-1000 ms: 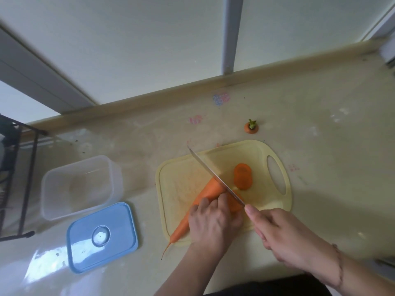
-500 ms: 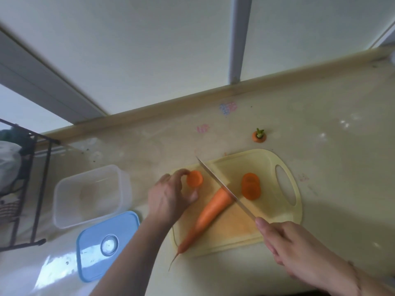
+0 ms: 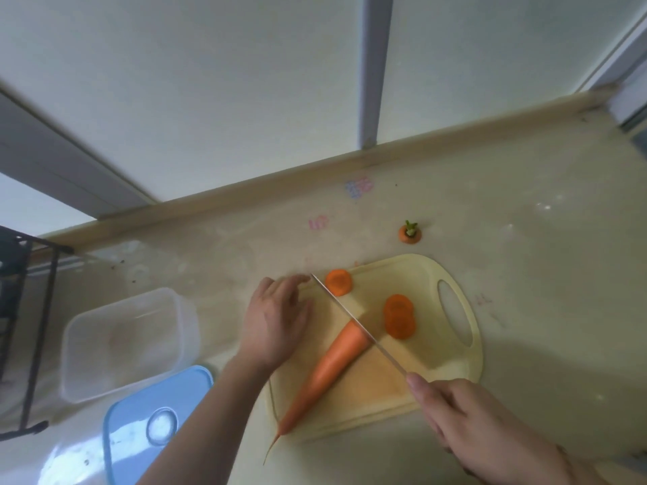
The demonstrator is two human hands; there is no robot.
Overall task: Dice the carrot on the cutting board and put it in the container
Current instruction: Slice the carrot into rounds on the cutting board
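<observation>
A long tapered carrot [image 3: 325, 374] lies slanted on the yellow cutting board [image 3: 430, 278]. Two cut chunks sit on the board: one carrot piece [image 3: 338, 282] at the far left corner and a thicker carrot chunk [image 3: 399, 316] near the handle hole. My right hand [image 3: 479, 428] grips a knife [image 3: 353, 325], whose blade rests against the carrot's thick end. My left hand [image 3: 276, 322] hovers over the board's left edge, fingers relaxed, holding nothing. The clear plastic container [image 3: 126, 344] stands to the left of the board.
A blue lid [image 3: 147, 418] lies in front of the container. The cut carrot top [image 3: 409, 233] with green stub sits on the counter behind the board. A black wire rack [image 3: 24, 330] stands at the far left. The wall runs along the counter's back edge.
My left hand left the carrot, carried a cut piece to the board's far left corner, let it go there and is drawing back. The knife has stayed by the carrot's cut end.
</observation>
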